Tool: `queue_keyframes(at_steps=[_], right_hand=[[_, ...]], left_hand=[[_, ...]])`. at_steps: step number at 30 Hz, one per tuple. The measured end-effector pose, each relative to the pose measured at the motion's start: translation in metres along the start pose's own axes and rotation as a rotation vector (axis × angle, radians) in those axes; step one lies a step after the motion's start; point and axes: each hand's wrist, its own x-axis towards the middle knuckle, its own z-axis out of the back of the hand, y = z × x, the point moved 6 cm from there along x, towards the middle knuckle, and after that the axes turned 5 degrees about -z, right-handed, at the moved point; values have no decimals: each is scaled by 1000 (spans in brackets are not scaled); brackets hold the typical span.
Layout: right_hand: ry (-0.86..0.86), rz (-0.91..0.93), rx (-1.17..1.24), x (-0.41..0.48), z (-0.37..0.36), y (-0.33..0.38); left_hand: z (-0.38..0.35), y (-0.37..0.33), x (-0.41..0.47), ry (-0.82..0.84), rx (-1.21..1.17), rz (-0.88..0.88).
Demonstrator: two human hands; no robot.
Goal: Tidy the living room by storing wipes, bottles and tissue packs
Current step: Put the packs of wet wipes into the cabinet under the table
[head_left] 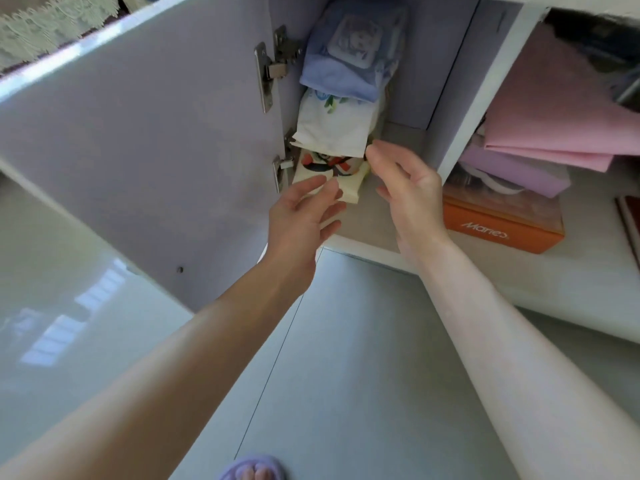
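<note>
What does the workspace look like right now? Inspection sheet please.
Surface: cabinet shelf, door swung open; bare on its right side.
Job's things: three packs in a row along the left wall: blue wipes pack at back, white pack in the middle, yellow pack in front.
Clutter: next compartment holds pink folded sheets and an orange box.
Grippers: left hand open, fingers at the yellow pack; right hand open, at the white pack's corner.
Cables: nothing seen.
Surroundings: glossy tile floor, purple slipper.
</note>
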Motion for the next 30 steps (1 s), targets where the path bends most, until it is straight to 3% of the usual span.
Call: queue_keyframes(at_steps=[6,17,30], right_hand=[[38,-6,-1,-45,2,0],[133,-100,33,-96,-39,5],[287,-50,-40,-107,-105,17]], left_hand=[[21,4,-55,60,123,13],[68,-20,-115,-41,253,98],[151,-29,-133,-81,229,69]])
